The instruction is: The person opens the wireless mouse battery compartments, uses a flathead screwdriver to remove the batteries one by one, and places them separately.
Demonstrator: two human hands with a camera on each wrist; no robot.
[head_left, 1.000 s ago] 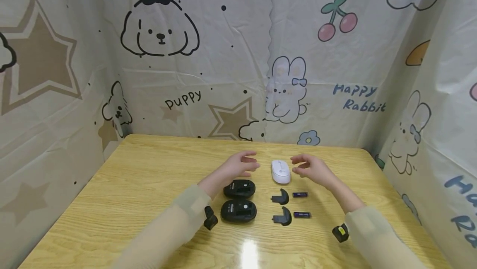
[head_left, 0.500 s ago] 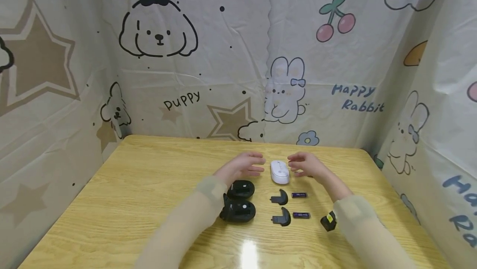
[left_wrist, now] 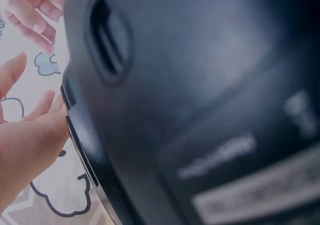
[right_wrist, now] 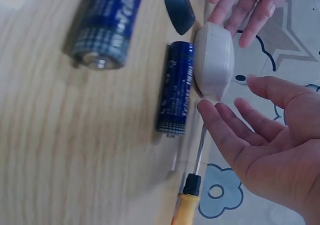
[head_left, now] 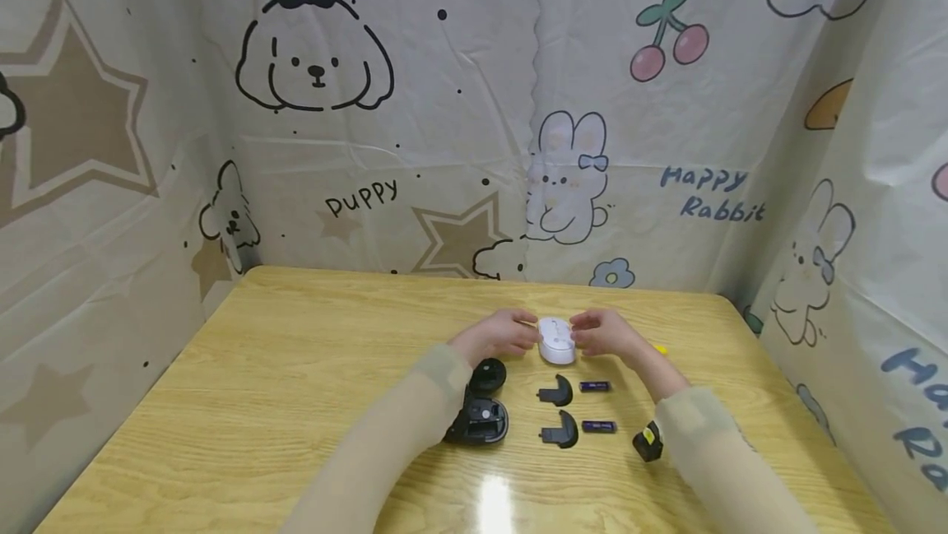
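Observation:
A white computer mouse (head_left: 556, 341) sits near the back of the table between both hands. My left hand (head_left: 507, 332) is at its left side, fingers loosely extended toward it. From the other side my right hand (head_left: 603, 332) reaches in, its fingertips right at the mouse's edge. In the right wrist view the white mouse (right_wrist: 214, 60) shows side-on, with the right hand (right_wrist: 280, 140) relaxed and holding nothing. Below the left forearm lie two black mice turned underside up, the farther one (head_left: 489, 376) and the nearer one (head_left: 486, 419), both partly covered by the arm.
Two black curved covers with tabs, one farther (head_left: 557, 391) and one nearer (head_left: 560, 429), lie right of the black mice. Beside them are two blue batteries, a far one (head_left: 595, 387) and a near one (head_left: 598, 427). A screwdriver (right_wrist: 185, 207) with a yellow-orange handle lies by the right hand.
My left hand has moved right and my right hand left, both closing in on the white mouse. The left forearm now covers more of the black mice. The mouse stays in place.

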